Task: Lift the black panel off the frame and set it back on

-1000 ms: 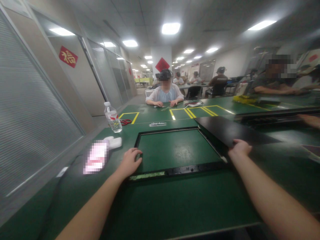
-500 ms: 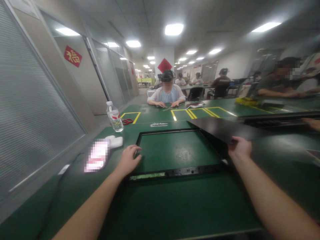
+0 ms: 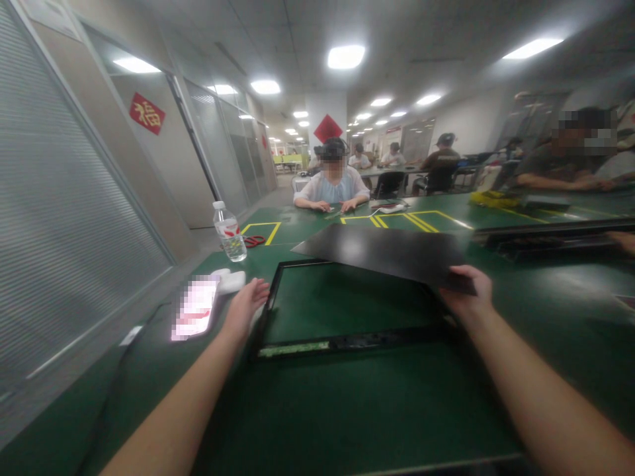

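Note:
My right hand (image 3: 469, 291) is closed on the near right corner of a thin, dark, flat panel (image 3: 381, 251). The panel is raised and tilted over the far right part of a black rectangular frame (image 3: 367, 340), hiding most of that frame's far side. The frame lies on the green table (image 3: 357, 403); a pale greenish strip (image 3: 294, 348) runs along the left part of its near bar. Just outside the frame's left bar is my left hand (image 3: 248, 304), fingers extended and holding nothing. I cannot tell whether its fingertips touch the bar.
To the left stand a water bottle (image 3: 229, 231), red-handled scissors (image 3: 254, 241), a lit phone (image 3: 196, 307) and a white case (image 3: 231, 281). A dark long part (image 3: 555, 239) lies at right. Across the table sits a person (image 3: 333, 185) with both hands on it.
The panel has swung left and now covers the frame's far side. My left hand has come off the frame's left bar and shifted slightly left. The right hand keeps its hold.

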`<state>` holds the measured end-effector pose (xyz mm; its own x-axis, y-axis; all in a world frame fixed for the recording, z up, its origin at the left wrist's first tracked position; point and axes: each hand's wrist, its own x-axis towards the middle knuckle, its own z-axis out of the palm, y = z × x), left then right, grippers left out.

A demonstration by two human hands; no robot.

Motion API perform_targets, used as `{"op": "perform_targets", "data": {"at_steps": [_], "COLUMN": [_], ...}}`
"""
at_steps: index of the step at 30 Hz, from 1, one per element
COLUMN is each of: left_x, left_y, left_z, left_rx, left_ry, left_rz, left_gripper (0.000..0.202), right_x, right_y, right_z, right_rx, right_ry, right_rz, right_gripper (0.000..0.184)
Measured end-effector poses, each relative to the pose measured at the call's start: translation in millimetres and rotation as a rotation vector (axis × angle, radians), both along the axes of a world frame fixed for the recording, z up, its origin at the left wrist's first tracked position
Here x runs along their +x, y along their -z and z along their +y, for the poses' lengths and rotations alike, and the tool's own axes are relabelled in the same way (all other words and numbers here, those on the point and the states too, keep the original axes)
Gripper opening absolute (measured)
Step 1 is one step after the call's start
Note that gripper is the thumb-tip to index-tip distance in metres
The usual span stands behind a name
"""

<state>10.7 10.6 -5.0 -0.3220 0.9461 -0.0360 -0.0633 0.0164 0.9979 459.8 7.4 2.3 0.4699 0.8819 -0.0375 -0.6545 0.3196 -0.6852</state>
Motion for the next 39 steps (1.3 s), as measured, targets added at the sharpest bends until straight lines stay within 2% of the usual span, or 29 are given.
{"op": "perform_targets", "data": {"at_steps": [2, 5, 10, 14, 17, 21, 25, 29, 31, 34, 39], "left_x": [2, 4, 2, 0, -1, -5, -11, -12, -10, -7, -6], "left_y": [-7.8, -18.4, -27.6, -31.3, -33.2, -33.6, -33.3, -35.3, -37.1, -39.9, -42.0], "left_z": [-2, -7, -14, -18, -18, -16, -13, -13, -14, -16, -19], "left_rx": [-0.047, -0.092, -0.102, -0.051, 0.018, 0.092, 0.124, 0.164, 0.187, 0.206, 0.201], "left_ry": [0.004, 0.096, 0.181, 0.145, 0.137, 0.153, 0.07, 0.05, 0.064, 0.086, 0.095], "left_rz": [-0.181, -0.361, -0.534, -0.533, -0.52, -0.511, -0.531, -0.538, -0.54, -0.533, -0.503], "left_gripper": [0.022, 0.02, 0.019, 0.016, 0.023, 0.03, 0.023, 0.018, 0.018, 0.018, 0.019], "right_x": [0, 1, 3, 1, -6, -17, -22, -18, -13, -8, -10], "right_y": [-1.7, -3.7, -4.8, -6.0, -8.9, -14.2, -14.8, -6.1, -0.4, 4.5, 0.2], "right_z": [-3, -7, -12, -14, -16, -20, -22, -16, -11, -5, -7], "right_rx": [-0.044, -0.072, -0.137, -0.188, -0.231, -0.315, -0.399, -0.369, -0.317, -0.318, -0.434], "right_ry": [-0.087, -0.178, -0.223, -0.282, -0.327, -0.398, -0.509, -0.606, -0.599, -0.494, -0.392], "right_rz": [0.02, -0.012, -0.169, -0.373, -0.479, -0.492, -0.504, -0.457, -0.457, -0.463, -0.491], "right_gripper": [0.035, 0.041, 0.04, 0.042, 0.042, 0.05, 0.056, 0.056, 0.052, 0.05, 0.066]}}
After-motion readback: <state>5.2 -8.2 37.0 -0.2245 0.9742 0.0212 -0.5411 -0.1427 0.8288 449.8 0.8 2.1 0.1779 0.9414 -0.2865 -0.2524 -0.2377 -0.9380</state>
